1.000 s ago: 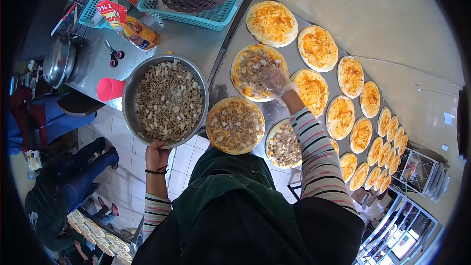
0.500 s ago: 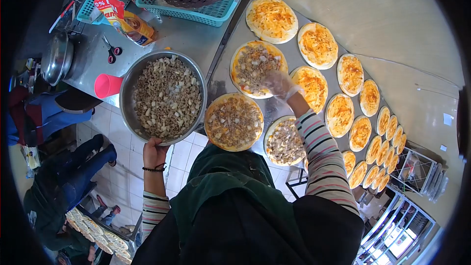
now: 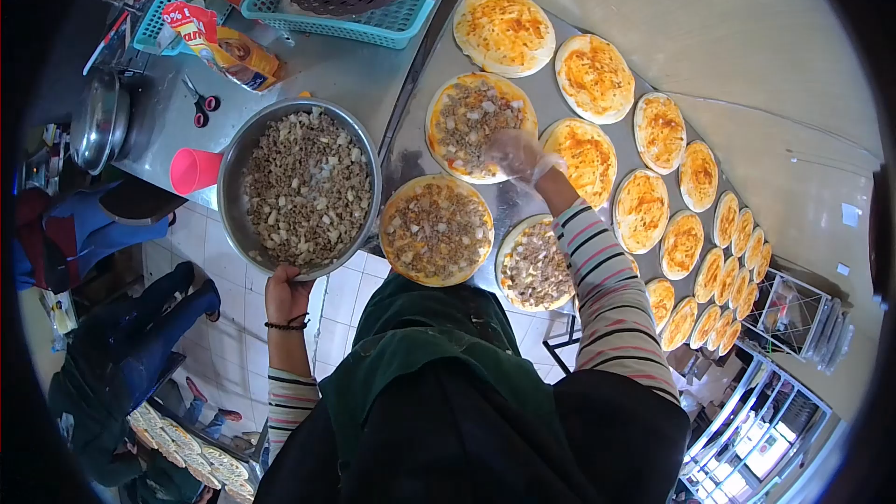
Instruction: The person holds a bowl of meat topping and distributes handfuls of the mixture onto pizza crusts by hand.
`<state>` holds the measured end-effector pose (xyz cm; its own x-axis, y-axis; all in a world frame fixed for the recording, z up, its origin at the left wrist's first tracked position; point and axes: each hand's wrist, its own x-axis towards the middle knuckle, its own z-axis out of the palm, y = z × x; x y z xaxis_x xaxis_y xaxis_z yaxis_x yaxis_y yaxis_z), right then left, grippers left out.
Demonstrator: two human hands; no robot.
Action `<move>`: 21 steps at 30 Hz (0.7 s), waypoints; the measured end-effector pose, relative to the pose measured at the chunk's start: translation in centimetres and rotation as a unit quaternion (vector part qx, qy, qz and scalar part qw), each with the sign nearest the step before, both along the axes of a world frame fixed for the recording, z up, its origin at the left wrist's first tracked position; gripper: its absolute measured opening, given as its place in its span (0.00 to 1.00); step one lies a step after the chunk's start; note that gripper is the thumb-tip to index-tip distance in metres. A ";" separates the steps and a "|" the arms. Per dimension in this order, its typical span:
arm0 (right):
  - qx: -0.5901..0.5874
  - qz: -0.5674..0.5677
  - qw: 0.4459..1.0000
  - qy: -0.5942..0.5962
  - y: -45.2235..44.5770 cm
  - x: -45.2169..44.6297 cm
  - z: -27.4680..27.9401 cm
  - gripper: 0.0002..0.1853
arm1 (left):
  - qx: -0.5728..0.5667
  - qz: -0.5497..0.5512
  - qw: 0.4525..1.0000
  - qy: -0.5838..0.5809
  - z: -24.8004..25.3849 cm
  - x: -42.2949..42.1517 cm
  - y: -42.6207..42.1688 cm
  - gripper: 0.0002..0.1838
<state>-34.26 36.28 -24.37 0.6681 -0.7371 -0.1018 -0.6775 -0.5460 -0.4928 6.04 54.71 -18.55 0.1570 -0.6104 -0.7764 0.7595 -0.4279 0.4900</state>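
My left hand (image 3: 288, 295) grips the near rim of a steel bowl (image 3: 371, 210) of crumbly minced meat mixed with pale chunks. My right hand (image 3: 515, 155), in a clear plastic glove, is at the lower right edge of a meat-topped pizza (image 3: 469, 126); its fingers are blurred, so their closure is unclear. Closer to me lies a second pizza (image 3: 437, 229) strewn with meat. A third meat-topped pizza (image 3: 536, 266) sits below my right forearm. Just right of my glove is a pizza base (image 3: 583, 163) with only orange sauce or cheese on it.
Several orange-topped bases (image 3: 639, 212) cover the table (image 3: 406, 135) to the right. A pink cup (image 3: 195, 171), scissors (image 3: 201, 107), a sauce pouch (image 3: 245, 58) and a teal basket (image 3: 392, 30) stand left and behind. Another person (image 3: 140, 345) is at lower left.
The view has shifted slightly, moving the bowl and pizzas a little left in the picture. My right hand has stayed over the same pizza's edge; my left still grips the bowl.
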 end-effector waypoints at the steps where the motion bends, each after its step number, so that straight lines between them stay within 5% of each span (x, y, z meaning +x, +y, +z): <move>1: -0.001 0.001 1.000 0.001 -0.4 -0.5 0.7 0.06 | -0.004 -0.002 1.000 0.006 0.0 0.0 0.0 0.21; 3: 0.076 -0.176 0.981 0.010 -1.0 -1.9 2.7 0.08 | -0.004 -0.004 1.000 0.011 0.1 0.1 0.1 0.23; 4: 0.200 -0.241 0.946 -0.087 -1.2 -3.4 1.6 0.10 | 0.003 0.003 1.000 0.008 0.1 0.1 0.1 0.24; 8: 0.136 -0.265 0.951 -0.087 -1.2 -5.1 -0.9 0.13 | -0.002 0.022 1.000 0.014 0.5 -0.4 -0.2 0.26; 10: -0.047 -0.228 0.956 0.180 -0.9 -3.3 1.8 0.13 | 0.001 0.023 1.000 0.014 0.4 -0.4 -0.1 0.26; 13: 0.082 -0.340 0.937 0.029 -0.5 -1.9 2.4 0.11 | 0.011 0.024 1.000 0.012 -0.1 0.1 0.1 0.26; 17: -0.065 -0.172 0.982 0.052 0.5 -1.2 0.5 0.08 | 0.005 0.026 1.000 0.003 0.5 -0.4 -0.2 0.23; 19: 0.112 -0.255 0.952 0.124 -0.2 -0.7 2.2 0.09 | 0.004 0.025 1.000 0.000 0.5 -0.4 -0.1 0.23; 21: 0.079 -0.248 0.961 0.095 -0.4 -0.3 2.4 0.08 | 0.002 0.023 1.000 -0.001 0.2 -0.2 0.0 0.22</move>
